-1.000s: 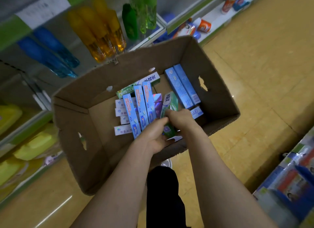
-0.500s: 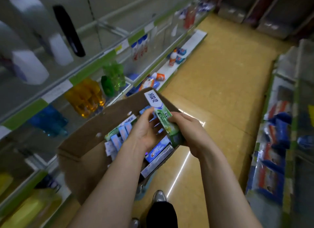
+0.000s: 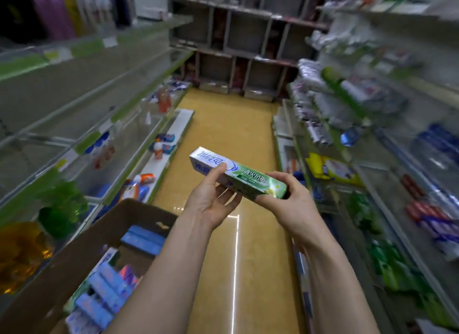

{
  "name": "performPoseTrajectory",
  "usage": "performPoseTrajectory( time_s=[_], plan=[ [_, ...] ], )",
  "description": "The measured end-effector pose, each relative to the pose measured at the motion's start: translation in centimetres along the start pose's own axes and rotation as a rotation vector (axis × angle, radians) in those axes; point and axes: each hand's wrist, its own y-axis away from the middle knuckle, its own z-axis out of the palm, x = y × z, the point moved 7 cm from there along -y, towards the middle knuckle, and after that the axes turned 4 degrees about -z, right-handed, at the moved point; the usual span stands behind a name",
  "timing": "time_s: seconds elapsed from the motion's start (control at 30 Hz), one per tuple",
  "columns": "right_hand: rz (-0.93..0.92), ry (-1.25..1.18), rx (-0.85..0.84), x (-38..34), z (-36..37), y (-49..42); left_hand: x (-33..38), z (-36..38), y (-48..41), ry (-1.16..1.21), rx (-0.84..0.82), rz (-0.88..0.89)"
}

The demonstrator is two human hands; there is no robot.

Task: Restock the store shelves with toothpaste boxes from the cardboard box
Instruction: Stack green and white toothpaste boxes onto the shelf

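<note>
We hold the toothpaste box [image 3: 238,177] pinched at both ends, left hand [image 3: 211,199], right hand [image 3: 285,197]; light, stiff, likely crushable mid-span.

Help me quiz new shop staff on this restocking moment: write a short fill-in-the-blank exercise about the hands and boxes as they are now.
1. The left hand and the right hand together grip one ____ toothpaste box over the aisle.
2. The cardboard box lies to the ____ of the person's arms.
3. Most of the toothpaste boxes inside the cardboard box are ____.

Missing words: green; left; blue.
</note>
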Motion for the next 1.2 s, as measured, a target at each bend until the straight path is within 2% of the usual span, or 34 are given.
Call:
performPoseTrajectory(
  time_s=[0.33,0.47,0.6,0.93,1.2],
  plan=[
    [-0.074,0.009,0.304,-1.0,-16.3,-0.1,-7.3,17.2,-1.7,-0.153,-0.240,-0.097],
    [-0.114,0.007,0.360,-1.5,-22.2,0.1,-10.2,23.0,-2.1,-0.203,-0.292,-0.108],
    [-0.116,-0.003,0.420,-1.4,-26.8,0.9,-13.2,27.7,-2.3,-0.246,-0.355,-0.120],
    [-0.105,0.097,0.693,-1.9,-37.0,3.8,-20.4,39.0,-2.2,-0.402,-0.564,-0.195],
    [-0.027,0.297,0.890,-4.0,-43.6,3.2,-24.1,48.2,-3.0,-0.493,-0.800,-0.290]
  ],
)
